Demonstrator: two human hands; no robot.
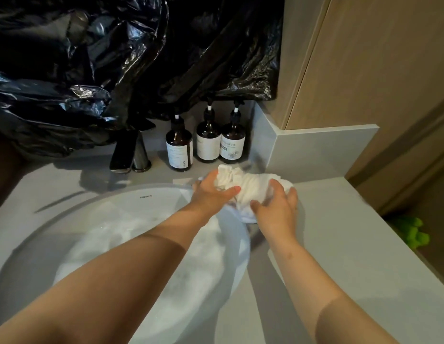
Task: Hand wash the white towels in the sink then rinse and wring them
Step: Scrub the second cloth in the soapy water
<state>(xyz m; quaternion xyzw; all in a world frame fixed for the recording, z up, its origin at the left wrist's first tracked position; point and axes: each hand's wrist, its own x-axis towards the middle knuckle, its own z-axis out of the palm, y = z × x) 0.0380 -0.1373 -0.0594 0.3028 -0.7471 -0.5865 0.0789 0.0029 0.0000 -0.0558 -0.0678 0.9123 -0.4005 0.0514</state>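
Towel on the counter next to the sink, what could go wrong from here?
The left hand and right hand hold the white towel on the counter, not over the sink, so wrung water may spread across it. The pump bottles stand just behind the towel; a hard twist could knock one. The towel's lower end overhangs the sink rim and might slip into the suds.

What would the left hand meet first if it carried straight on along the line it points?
The white towel, which it grips; the left hand points away and to the right, straight into it. Past that, probably the grey upstand, though depth is unclear.
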